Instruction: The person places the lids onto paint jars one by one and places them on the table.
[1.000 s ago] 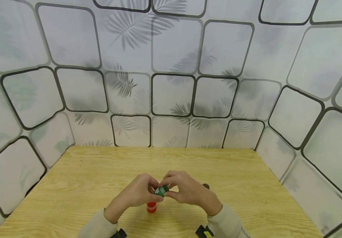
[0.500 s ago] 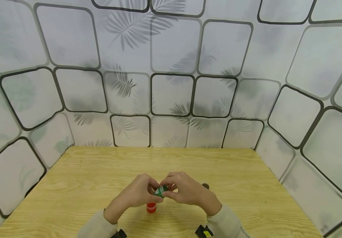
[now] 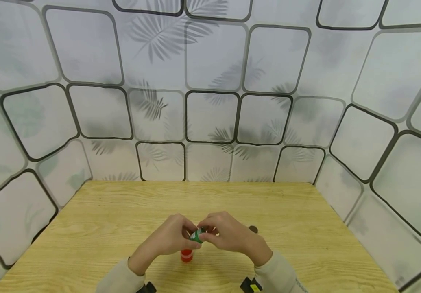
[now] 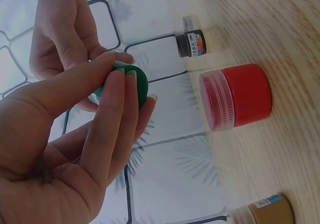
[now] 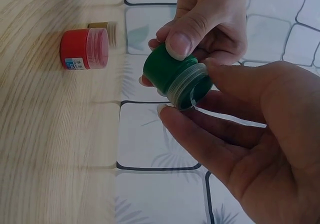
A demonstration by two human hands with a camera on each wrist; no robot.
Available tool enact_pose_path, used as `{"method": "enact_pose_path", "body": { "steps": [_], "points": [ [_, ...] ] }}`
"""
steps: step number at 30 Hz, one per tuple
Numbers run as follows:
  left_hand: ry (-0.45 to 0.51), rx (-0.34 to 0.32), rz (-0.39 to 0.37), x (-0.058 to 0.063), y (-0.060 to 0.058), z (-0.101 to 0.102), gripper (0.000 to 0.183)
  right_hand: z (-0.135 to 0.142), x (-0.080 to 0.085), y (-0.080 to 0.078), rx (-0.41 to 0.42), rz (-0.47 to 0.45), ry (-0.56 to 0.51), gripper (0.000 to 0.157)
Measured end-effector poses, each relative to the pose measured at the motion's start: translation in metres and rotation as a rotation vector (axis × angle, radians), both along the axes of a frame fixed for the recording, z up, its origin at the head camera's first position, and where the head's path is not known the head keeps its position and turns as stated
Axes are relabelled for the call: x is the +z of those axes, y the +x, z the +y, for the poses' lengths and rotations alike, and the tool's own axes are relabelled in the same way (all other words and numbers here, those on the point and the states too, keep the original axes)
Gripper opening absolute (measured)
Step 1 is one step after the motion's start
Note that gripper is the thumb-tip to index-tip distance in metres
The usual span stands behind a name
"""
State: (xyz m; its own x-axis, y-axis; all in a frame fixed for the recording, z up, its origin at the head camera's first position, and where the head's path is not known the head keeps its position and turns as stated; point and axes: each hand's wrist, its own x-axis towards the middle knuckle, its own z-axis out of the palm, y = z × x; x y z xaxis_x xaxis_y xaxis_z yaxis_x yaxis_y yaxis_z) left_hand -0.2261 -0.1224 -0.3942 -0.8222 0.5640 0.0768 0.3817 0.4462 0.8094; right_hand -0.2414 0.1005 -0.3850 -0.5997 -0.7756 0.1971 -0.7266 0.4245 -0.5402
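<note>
Above the table, my left hand (image 3: 173, 235) grips the body of a small green paint jar (image 5: 167, 74), thumb on one side and fingers on the other. The jar has a clear ribbed lid (image 5: 189, 88) and lies tilted between both hands. My right hand (image 3: 225, 232) holds the lid end between thumb and fingers, as the right wrist view shows. From the left wrist view mostly the green base (image 4: 142, 84) is visible, the rest covered by fingers. Just below the left hand, a red paint jar (image 3: 186, 256) with a clear lid stands on the table.
A dark paint jar (image 4: 191, 44) stands on the wooden table (image 3: 122, 211), partly behind the right wrist in the head view. The left wrist view also has an ochre jar (image 4: 272, 211) at its lower edge. A patterned curtain (image 3: 210, 118) encloses the table.
My right thumb and fingers have shifted left over the lid, covering more of the jar's lid end. The left hand and the red paint jar stay where they were.
</note>
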Motion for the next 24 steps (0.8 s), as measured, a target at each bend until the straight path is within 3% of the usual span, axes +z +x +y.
{"method": "enact_pose_path", "body": {
  "steps": [8, 15, 24],
  "points": [
    [-0.008, 0.01, 0.016, 0.0024, -0.0003, -0.0007, 0.015, 0.0052, 0.0028, 0.0, 0.015, -0.055, -0.025, 0.035],
    [-0.004, 0.009, 0.011, 0.0038, -0.0008, -0.0015, 0.015, 0.0047, 0.0027, -0.0003, 0.065, -0.049, -0.073, 0.028],
    [-0.005, 0.005, 0.0, 0.0052, -0.0012, -0.002, 0.016, 0.0043, 0.0009, -0.0015, 0.061, 0.012, -0.065, 0.028]
  ]
}}
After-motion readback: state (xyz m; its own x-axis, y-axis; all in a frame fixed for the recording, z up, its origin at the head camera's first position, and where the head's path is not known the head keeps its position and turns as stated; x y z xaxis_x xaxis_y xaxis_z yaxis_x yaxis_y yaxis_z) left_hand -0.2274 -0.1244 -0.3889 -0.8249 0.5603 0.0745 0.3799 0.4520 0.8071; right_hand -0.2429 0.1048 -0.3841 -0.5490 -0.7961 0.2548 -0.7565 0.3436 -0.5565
